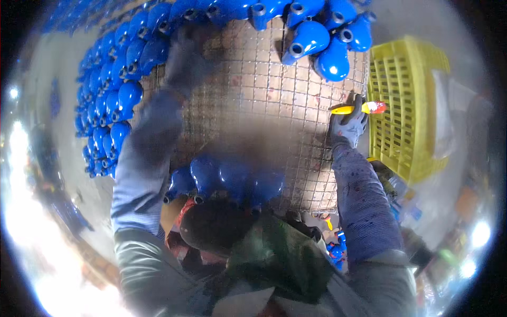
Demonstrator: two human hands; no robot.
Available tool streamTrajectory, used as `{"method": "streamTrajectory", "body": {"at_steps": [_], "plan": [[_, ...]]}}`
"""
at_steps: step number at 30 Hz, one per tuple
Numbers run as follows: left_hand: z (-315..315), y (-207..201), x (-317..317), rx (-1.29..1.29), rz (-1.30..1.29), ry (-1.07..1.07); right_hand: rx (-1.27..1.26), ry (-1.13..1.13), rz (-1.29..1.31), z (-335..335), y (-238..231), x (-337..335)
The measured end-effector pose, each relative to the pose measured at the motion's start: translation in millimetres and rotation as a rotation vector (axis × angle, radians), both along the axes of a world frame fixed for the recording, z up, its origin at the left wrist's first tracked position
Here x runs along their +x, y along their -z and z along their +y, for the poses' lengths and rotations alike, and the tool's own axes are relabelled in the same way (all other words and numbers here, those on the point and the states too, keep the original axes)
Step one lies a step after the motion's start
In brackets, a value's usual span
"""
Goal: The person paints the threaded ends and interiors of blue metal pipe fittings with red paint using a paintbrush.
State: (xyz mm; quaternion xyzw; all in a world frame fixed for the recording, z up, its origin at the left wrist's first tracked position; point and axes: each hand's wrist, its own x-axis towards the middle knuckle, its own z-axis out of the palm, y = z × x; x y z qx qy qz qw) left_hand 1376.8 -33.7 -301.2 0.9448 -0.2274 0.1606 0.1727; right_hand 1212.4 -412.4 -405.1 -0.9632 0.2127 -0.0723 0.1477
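Note:
My right hand (349, 127), in a grey glove, is closed on a paintbrush (343, 110) with a yellow handle and a red-and-white tip. It rests by the right edge of a wire mesh rack (264, 79). At the upper left of the mesh, my left hand (191, 61) reaches toward a row of glossy blue bulb-shaped parts (158, 18). Motion smears its fingers, and whether it grips a part is hidden. More blue bulb-shaped parts with dark-ended necks (311, 38) lie at the far right of the mesh.
A yellow slatted crate (406, 111) stands just right of the rack. Several blue parts (103, 105) line the left side, and a few more (203, 177) lie close to my body. A second yellow-handled tool (328, 223) is low, near my right forearm.

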Motion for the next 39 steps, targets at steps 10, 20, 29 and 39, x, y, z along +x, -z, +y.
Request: {"method": "streamTrajectory", "body": {"at_steps": [10, 20, 29, 39], "plan": [[12, 41, 108, 0.412, 0.278, -0.135, 0.001, 0.015, -0.019, 3, -2, 1], [114, 3, -114, 0.482, 0.493, -0.064, -0.006, -0.004, 0.017, 1, -1, -1], [55, -79, -95, 0.694, 0.936, 0.074, -0.050, 0.022, 0.094, -3, 2, -1], [-116, 30, 107, 0.023, 0.068, 0.470, 0.004, 0.019, 0.023, 2, -4, 2]]}}
